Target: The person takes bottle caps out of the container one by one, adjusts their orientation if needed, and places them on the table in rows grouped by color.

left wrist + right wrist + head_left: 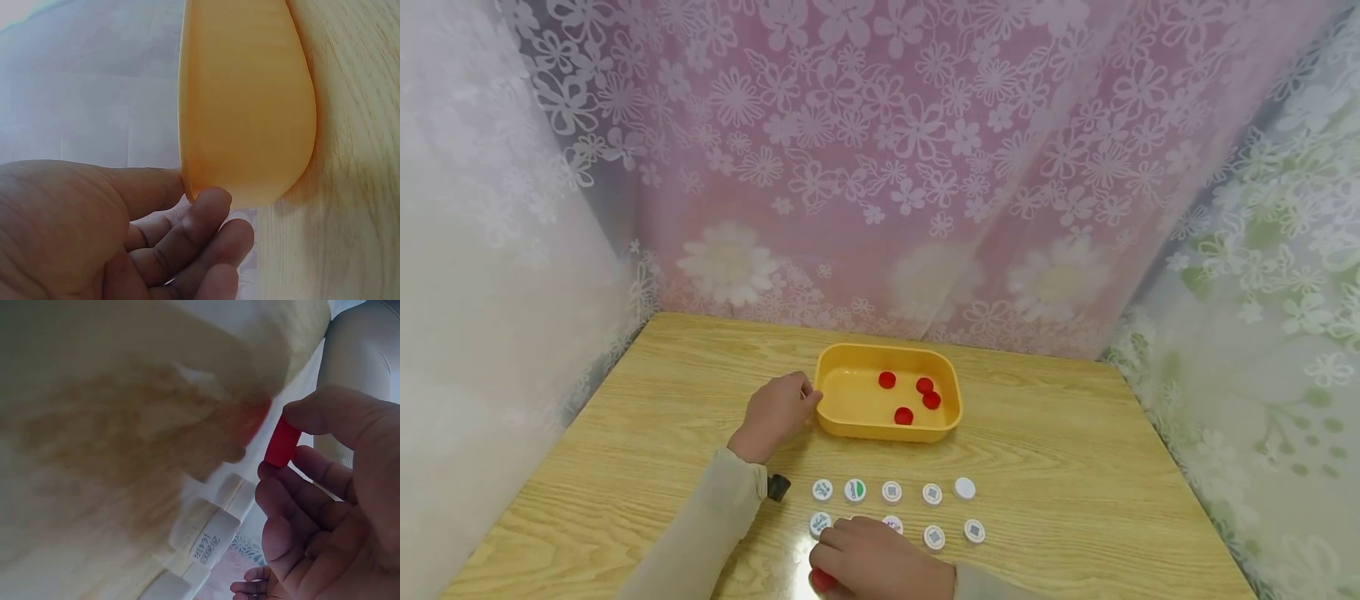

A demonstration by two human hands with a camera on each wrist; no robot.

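My left hand (pixel 777 412) pinches the left end of the yellow plastic tray (pixel 880 432) at its rim, thumb and fingers meeting at the edge in the left wrist view. Inside the tray lie several red bottle caps (pixel 887 380), toward its middle and right. Near the front of the table, my right hand (pixel 880 560) holds another red bottle cap (pixel 283 442) between thumb and fingertips, on edge and close over the glossy tabletop. White bottle caps (pixel 932 494) form two rows between tray and right hand; that hand partly covers the nearer row.
The wooden table (pixel 1060 467) backs onto a pink floral curtain (pixel 865 167). Pale floral curtains hang on both sides. A dark band (pixel 778 487) sits at my left wrist, beside the leftmost white caps. Some white caps bear printed logos or square codes.
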